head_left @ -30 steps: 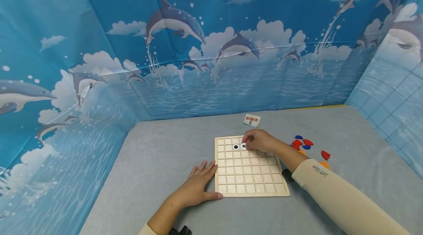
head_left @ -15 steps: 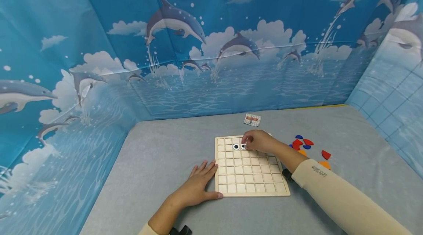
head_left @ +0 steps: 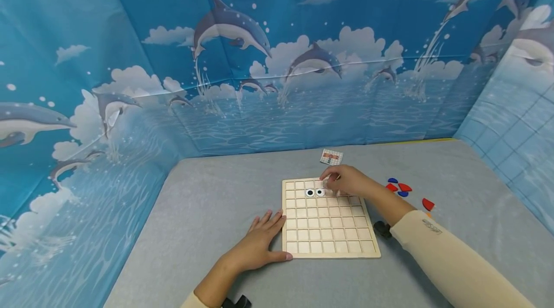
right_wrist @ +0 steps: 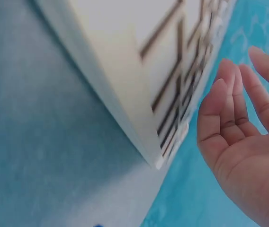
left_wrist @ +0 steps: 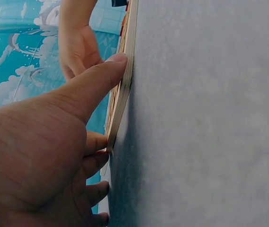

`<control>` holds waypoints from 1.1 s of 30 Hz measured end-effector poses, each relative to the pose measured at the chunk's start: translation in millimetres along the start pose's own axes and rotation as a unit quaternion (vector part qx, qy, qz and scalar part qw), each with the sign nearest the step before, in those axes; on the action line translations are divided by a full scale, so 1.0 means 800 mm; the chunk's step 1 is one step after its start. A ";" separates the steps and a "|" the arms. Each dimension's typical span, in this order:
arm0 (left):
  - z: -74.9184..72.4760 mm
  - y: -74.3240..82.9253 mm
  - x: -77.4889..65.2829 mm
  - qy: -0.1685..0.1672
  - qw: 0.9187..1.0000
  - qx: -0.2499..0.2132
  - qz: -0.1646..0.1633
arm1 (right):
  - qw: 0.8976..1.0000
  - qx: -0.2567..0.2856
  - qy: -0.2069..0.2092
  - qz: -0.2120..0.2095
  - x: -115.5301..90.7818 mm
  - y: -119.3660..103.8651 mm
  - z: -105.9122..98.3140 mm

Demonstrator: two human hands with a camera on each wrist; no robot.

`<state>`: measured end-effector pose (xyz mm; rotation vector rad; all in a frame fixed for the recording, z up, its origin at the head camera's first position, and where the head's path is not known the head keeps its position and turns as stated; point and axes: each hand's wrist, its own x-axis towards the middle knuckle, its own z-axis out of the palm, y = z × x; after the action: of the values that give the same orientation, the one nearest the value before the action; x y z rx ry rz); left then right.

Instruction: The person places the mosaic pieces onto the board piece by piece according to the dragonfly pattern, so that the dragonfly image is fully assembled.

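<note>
A pale wooden board (head_left: pixel 326 224) with a grid of square cells lies on the grey table. Two eye tiles, white with black dots, sit side by side in its upper cells: the left eye tile (head_left: pixel 309 193) and the right eye tile (head_left: pixel 320 192). My left hand (head_left: pixel 255 249) rests at the board's near left corner, fingers straight against the left side and thumb at the front edge. In the left wrist view, the thumb (left_wrist: pixel 113 68) touches the board's rim. Above the board's far part hovers my right hand (head_left: pixel 348 182), fingers loosely bent and holding nothing.
Right of the board lie several loose pieces, among them a red piece (head_left: pixel 427 204) and a blue piece (head_left: pixel 393 180). A small printed card (head_left: pixel 331 157) lies behind the board. A dolphin-print curtain (head_left: pixel 268 106) hangs along the table's far edge.
My right hand has let go of the right eye tile and moved up and slightly right, leaving it in its cell. The left hand stays in place.
</note>
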<state>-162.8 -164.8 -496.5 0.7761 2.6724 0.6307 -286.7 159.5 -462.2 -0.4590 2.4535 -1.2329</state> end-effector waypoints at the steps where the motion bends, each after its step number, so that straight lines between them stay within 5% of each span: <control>1: 0.000 0.000 0.000 0.000 1.000 0.001 0.000 | 1.000 0.007 0.002 -0.004 -0.002 0.000 -0.004; 15: 0.001 0.000 0.000 -0.004 1.000 0.003 -0.007 | 0.997 0.043 0.056 -0.023 -0.042 -0.002 -0.056; 33: 0.002 0.000 -0.001 -0.007 1.000 0.000 -0.009 | 0.992 0.056 0.111 0.037 -0.085 0.035 -0.095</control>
<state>-161.6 -164.6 -497.3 0.7520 2.6639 0.6169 -264.7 258.2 -431.5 -0.2075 2.5391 -1.4501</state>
